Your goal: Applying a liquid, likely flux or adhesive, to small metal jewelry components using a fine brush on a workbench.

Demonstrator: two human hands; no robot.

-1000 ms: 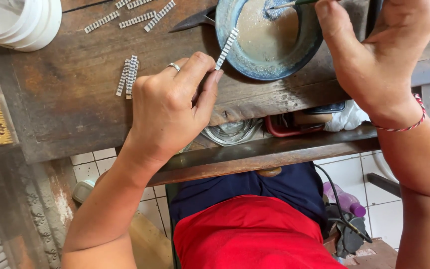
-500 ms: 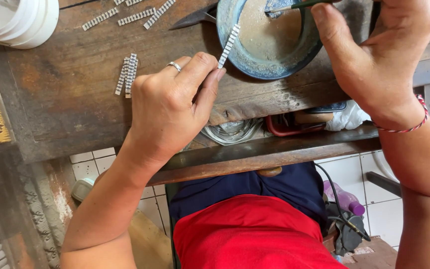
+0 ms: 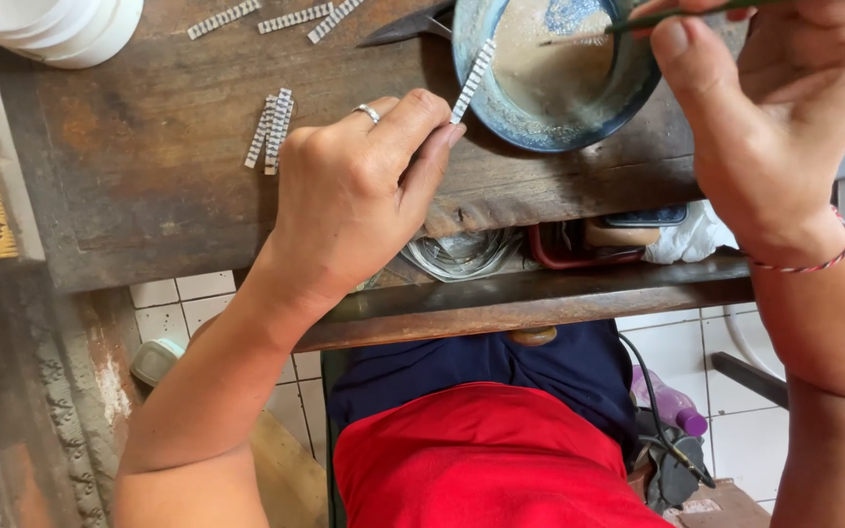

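Left hand point(image 3: 349, 200) sits in the middle of the frame, back of the hand up, wrist bent, forearm running down to the lower left. Its fingers point(image 3: 413, 122) are pinched tight on the lower end of a thin notched strip point(image 3: 473, 80), which angles up and to the right until its top end reaches the rim of the blue bowl point(image 3: 501, 112) at the upper centre. A ring point(image 3: 370, 113) shows on one finger.

Right hand point(image 3: 779, 117) is at the upper right, palm side toward the camera, thumb pointing up, wrist dropping down the right edge with a red and white cord bracelet point(image 3: 804, 264) around it. Its fingers are closed on a slim green brush point(image 3: 696, 14) that lies almost level, with the tip over the pale paste inside the bowl.

The bowl rests on the dark worn wooden counter point(image 3: 149, 186). Just left of the left hand, a small bundle of strips point(image 3: 270, 129) lies on the wood; three more loose strips point(image 3: 281, 18) lie along the top edge. A white container point(image 3: 61, 29) fills the upper left corner.
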